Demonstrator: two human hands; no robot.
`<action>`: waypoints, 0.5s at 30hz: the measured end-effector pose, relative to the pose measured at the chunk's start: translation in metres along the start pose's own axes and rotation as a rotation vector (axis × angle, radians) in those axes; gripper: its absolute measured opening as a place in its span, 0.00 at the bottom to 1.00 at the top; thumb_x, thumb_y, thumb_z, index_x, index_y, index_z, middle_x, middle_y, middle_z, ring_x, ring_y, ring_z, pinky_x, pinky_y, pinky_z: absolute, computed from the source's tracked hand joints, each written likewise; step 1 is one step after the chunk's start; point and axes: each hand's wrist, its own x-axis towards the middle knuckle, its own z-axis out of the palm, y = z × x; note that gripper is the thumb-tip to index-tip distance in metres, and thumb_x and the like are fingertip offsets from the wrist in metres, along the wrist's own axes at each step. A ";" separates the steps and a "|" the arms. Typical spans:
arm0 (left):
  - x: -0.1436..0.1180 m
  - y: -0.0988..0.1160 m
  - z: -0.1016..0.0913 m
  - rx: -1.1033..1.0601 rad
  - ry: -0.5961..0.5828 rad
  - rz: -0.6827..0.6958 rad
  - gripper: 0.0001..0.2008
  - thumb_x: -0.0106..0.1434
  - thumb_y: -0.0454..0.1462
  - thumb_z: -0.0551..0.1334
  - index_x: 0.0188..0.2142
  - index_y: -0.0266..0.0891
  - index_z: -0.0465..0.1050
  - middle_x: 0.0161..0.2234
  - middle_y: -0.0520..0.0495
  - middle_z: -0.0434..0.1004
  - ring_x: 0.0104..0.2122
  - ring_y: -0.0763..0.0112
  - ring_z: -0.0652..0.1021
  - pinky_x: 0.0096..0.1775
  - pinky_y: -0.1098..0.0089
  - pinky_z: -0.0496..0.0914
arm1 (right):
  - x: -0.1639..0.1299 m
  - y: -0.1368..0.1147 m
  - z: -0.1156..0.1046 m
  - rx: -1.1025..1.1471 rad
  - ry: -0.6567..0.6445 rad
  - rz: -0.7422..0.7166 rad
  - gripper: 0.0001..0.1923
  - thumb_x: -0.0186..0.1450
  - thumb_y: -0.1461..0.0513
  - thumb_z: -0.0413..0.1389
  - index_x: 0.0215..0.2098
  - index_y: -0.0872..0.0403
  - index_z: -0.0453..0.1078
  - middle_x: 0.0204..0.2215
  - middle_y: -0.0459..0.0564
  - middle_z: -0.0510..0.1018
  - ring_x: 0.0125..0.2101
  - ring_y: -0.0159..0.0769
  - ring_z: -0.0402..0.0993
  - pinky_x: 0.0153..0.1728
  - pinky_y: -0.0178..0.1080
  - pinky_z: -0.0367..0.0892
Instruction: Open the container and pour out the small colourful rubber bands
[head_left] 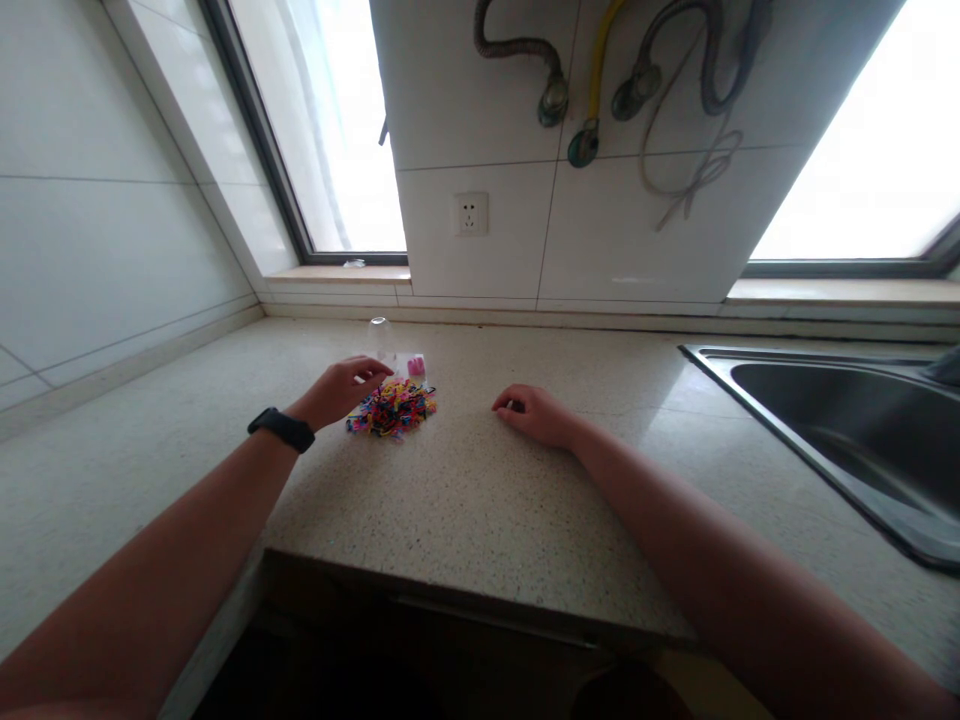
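Note:
A loose pile of small, thin, brightly coloured pieces (395, 407), like little rubber bands, lies on the speckled counter (450, 520). My left hand (352, 383), with a dark watch band (281, 428) at the wrist, hovers at the pile's upper left, fingers stretched forward and thumb apart. Just behind it stands a clear, cup-like container (379, 338). A pink piece (416, 366) sits on something pale at the pile's back edge. To the right of the pile, my right hand (532, 412) rests on the counter with fingers curled; anything between its fingertips is too small to make out.
A metal sink (847, 430) is set into the counter on the right. The tiled wall (637, 230) behind carries a power socket (472, 214), hoses (517, 46) with valves and a looped cord (694, 185). The counter's front edge (480, 598) runs close to me.

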 end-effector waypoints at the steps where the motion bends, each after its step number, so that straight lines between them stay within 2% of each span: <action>1: 0.000 -0.001 0.000 0.001 -0.003 0.000 0.17 0.67 0.46 0.58 0.43 0.37 0.77 0.40 0.44 0.75 0.34 0.73 0.75 0.37 0.71 0.70 | 0.000 0.001 0.000 0.000 0.002 -0.001 0.11 0.64 0.61 0.55 0.41 0.57 0.75 0.37 0.52 0.76 0.35 0.31 0.70 0.38 0.33 0.63; 9: -0.001 -0.005 -0.002 0.064 -0.033 -0.052 0.17 0.66 0.46 0.57 0.45 0.38 0.76 0.37 0.46 0.77 0.31 0.72 0.74 0.34 0.72 0.68 | 0.000 0.002 -0.001 -0.010 -0.003 -0.003 0.11 0.64 0.61 0.55 0.41 0.57 0.75 0.37 0.52 0.76 0.34 0.31 0.70 0.38 0.34 0.63; 13: -0.002 -0.014 -0.011 0.183 -0.116 -0.134 0.17 0.64 0.46 0.57 0.45 0.40 0.77 0.31 0.48 0.76 0.28 0.72 0.74 0.32 0.72 0.66 | -0.001 0.003 0.000 -0.012 -0.002 -0.001 0.11 0.64 0.61 0.55 0.41 0.57 0.75 0.37 0.52 0.76 0.35 0.31 0.70 0.38 0.33 0.63; 15: -0.004 -0.024 -0.017 0.219 -0.164 -0.169 0.18 0.62 0.46 0.57 0.46 0.41 0.76 0.33 0.48 0.76 0.28 0.72 0.74 0.32 0.73 0.66 | -0.002 0.005 0.000 -0.004 0.001 0.002 0.11 0.64 0.61 0.55 0.41 0.57 0.75 0.37 0.52 0.76 0.35 0.30 0.70 0.38 0.33 0.63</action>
